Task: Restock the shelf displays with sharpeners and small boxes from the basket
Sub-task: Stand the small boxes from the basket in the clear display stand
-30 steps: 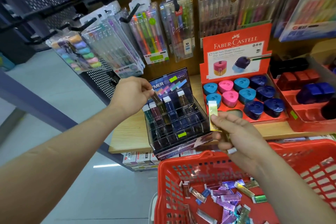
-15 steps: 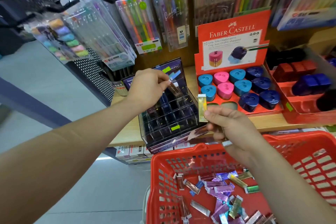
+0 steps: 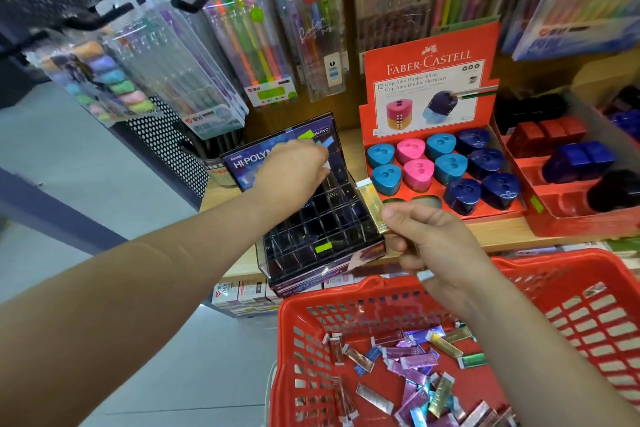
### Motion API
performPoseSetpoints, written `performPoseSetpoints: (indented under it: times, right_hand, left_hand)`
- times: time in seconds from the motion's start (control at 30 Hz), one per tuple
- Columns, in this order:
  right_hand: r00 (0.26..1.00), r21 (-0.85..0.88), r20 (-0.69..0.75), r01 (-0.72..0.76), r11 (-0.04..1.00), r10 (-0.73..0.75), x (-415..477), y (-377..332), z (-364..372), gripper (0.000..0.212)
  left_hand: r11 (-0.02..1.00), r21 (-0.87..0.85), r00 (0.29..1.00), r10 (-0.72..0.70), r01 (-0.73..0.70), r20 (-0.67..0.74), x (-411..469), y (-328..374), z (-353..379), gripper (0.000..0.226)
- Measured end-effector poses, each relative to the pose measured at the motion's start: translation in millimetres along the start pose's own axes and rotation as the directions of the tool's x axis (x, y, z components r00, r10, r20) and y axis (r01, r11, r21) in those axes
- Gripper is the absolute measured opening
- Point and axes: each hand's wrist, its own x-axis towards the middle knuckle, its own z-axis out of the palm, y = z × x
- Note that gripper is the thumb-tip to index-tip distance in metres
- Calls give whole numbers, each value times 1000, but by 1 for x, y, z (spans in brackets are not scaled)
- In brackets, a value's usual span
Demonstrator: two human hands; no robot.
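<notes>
A dark display box (image 3: 311, 218) with a grid of slots stands on the wooden shelf (image 3: 214, 198). Over its back rows my left hand (image 3: 287, 177) pinches a small box (image 3: 329, 172), which is mostly hidden by my fingers. At the display's right edge my right hand (image 3: 433, 239) grips an upright gold small box (image 3: 372, 204). Below sits the red basket (image 3: 346, 298) with several shiny small boxes (image 3: 408, 364) in purple, gold and green. The red Faber-Castell tray (image 3: 429, 80) holds blue, pink and navy sharpeners (image 3: 450, 166).
Pen packs (image 3: 256, 45) hang on hooks above the shelf. At the right, a second red tray (image 3: 571, 218) holds red, blue and black items. Stacked small cartons (image 3: 242, 295) sit under the shelf. The grey floor (image 3: 69, 156) lies to the left.
The view has tilted down and moved nearer the shelf. My left hand stays over the display's back rows. My right hand still holds the gold box beside the display.
</notes>
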Motion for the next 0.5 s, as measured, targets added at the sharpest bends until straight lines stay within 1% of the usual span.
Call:
performPoseSetpoints:
  times: [0.03, 0.07, 0.1, 0.13, 0.17, 0.2, 0.23, 0.3, 0.37, 0.43, 0.47, 0.5]
  right_hand:
    - [1000, 6, 1, 0, 1000, 0, 0, 0, 0, 3]
    - [1000, 9, 4, 3, 1000, -3, -1, -1, 0, 3]
    - [1000, 8, 7, 8, 1000, -8, -1, -1, 0, 3]
    - [1000, 4, 7, 14, 1000, -14, -1, -2, 0, 3]
    - [1000, -3, 6, 23, 1000, -23, -2, -2, 0, 2]
    - [999, -12, 7, 33, 999, -33, -2, -3, 1, 2]
    - [999, -23, 13, 46, 999, -46, -2, -3, 1, 2]
    - [997, -40, 32, 66, 997, -65, -4, -4, 3, 2]
    - [997, -46, 40, 69, 997, -68, -5, -4, 6, 6]
    - [999, 17, 32, 43, 999, -44, -6, -5, 8, 19]
    - [999, 95, 35, 14, 995, -17, -6, -7, 9, 29]
    - [999, 187, 48, -22, 982, 13, -6, -8, 8, 38]
  left_hand:
    - [999, -28, 1000, -18, 18, -16, 0, 1, -4, 24]
    - [988, -145, 998, -58, 53, -27, -2, 1, -9, 24]
    - [925, -359, 992, -127, 127, 22, -3, 3, -15, 24]
    - [762, -603, 972, -175, 236, 158, -5, 5, -23, 25]
    - [543, -758, 930, -154, 361, 333, -7, 9, -31, 26]
    - [377, -811, 887, -76, 448, 454, -10, 11, -39, 25]
    - [303, -823, 865, -7, 480, 502, -14, 12, -44, 22]
    - [257, -844, 863, 66, 471, 502, -21, 14, -49, 12]
    - [262, -862, 883, 66, 434, 465, -25, 12, -52, 8]
    - [295, -868, 909, -5, 400, 417, -25, 1, -58, 7]
    - [334, -864, 924, -68, 377, 377, -23, -8, -62, 7]
    - [394, -847, 934, -140, 356, 327, -22, -18, -65, 7]
